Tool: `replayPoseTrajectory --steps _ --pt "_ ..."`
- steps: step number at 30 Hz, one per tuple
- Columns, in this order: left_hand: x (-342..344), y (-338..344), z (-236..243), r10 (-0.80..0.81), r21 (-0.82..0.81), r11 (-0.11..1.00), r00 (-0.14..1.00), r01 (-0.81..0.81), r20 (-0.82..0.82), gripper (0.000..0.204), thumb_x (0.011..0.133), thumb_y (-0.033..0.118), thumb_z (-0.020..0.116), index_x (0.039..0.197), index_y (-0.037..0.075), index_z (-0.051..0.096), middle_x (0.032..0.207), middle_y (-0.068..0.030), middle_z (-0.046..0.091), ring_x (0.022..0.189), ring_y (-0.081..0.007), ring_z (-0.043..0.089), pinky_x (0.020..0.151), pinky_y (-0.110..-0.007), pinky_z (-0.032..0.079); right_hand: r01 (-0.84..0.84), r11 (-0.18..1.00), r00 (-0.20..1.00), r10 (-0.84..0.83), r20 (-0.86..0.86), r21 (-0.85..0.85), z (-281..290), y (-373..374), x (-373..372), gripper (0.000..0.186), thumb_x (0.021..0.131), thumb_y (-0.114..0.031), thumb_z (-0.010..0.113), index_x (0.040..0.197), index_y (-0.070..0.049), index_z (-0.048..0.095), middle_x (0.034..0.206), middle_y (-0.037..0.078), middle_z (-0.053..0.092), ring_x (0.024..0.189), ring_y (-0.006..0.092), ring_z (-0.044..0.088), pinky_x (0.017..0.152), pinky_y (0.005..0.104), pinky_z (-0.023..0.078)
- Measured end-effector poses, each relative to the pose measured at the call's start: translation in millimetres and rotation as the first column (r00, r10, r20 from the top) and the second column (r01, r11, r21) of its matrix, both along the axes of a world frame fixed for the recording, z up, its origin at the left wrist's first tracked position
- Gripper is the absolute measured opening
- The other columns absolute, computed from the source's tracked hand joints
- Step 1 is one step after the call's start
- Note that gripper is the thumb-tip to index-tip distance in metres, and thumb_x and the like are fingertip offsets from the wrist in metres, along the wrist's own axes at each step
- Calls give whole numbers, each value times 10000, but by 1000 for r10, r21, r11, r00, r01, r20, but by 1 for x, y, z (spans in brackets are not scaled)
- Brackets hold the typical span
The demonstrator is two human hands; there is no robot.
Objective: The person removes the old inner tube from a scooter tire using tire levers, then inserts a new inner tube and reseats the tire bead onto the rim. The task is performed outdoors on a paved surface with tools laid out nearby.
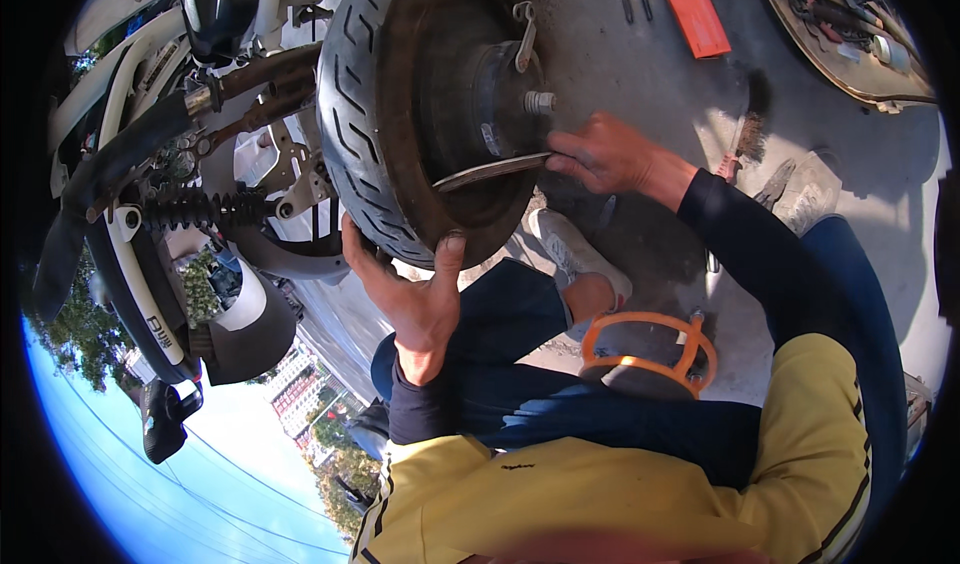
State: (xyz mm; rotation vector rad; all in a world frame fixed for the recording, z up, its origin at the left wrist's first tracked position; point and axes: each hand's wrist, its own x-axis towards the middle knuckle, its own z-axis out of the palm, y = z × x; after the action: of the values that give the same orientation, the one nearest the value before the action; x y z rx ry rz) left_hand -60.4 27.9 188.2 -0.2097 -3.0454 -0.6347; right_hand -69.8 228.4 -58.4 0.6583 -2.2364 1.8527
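Note:
A scooter wheel with a black treaded tire (352, 129) stands upright at upper centre, its grey hub (500, 74) and threaded axle facing right. My left hand (408, 299) is wrapped round the tire's lower edge, thumb on the sidewall. My right hand (610, 159) grips a long flat metal lever (482, 172), whose far end meets the inside of the tire along the rim; whether it is under the bead I cannot tell. A wrench-like metal piece (524, 32) sticks up at the hub's top.
The scooter's frame, fork and spring shock (225, 207) fill the left. On the pavement (620, 89) lie an orange box (693, 14), a brush (745, 134), pliers (777, 182) and two thin rods. A tool tray (865, 89) is upper right, an orange ring-shaped stand (705, 359) below.

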Motion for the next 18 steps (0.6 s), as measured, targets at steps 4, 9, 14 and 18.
replayPoseTrajectory --steps 4,9,14,18 --pt "0 3 1 -14 0 1000 999 14 -34 1060 873 268 898 1613 -72 220 1568 -270 353 1469 -384 406 1247 -446 310 -20 996 998 14 -65 -82 20 -9 -14 294 1042 -341 658 891 -103 570 625 156 606 624 419 633 552 518 477" --pt "-6 5 7 -45 -35 998 999 45 -3 1067 846 261 909 1599 -79 234 1539 -266 378 1445 -373 425 1226 -444 337 5 986 988 22 153 -169 49 -21 21 269 1057 -318 654 927 -85 618 649 162 631 622 420 644 549 488 491" --pt "-10 1 5 -85 -43 996 996 83 -32 1043 759 294 953 1507 -101 344 1373 -231 470 1261 -348 548 1078 -423 469 16 972 836 115 536 -234 90 -4 57 185 1075 -221 629 1035 -39 632 697 205 653 635 405 655 599 452 507" --pt "-17 -1 12 -105 -73 992 994 103 -25 936 742 327 958 1389 -110 443 1244 -240 523 1155 -373 582 1000 -433 488 180 885 741 164 651 -429 131 -19 88 277 1133 -284 539 1110 -24 634 729 125 599 563 215 563 587 365 459"
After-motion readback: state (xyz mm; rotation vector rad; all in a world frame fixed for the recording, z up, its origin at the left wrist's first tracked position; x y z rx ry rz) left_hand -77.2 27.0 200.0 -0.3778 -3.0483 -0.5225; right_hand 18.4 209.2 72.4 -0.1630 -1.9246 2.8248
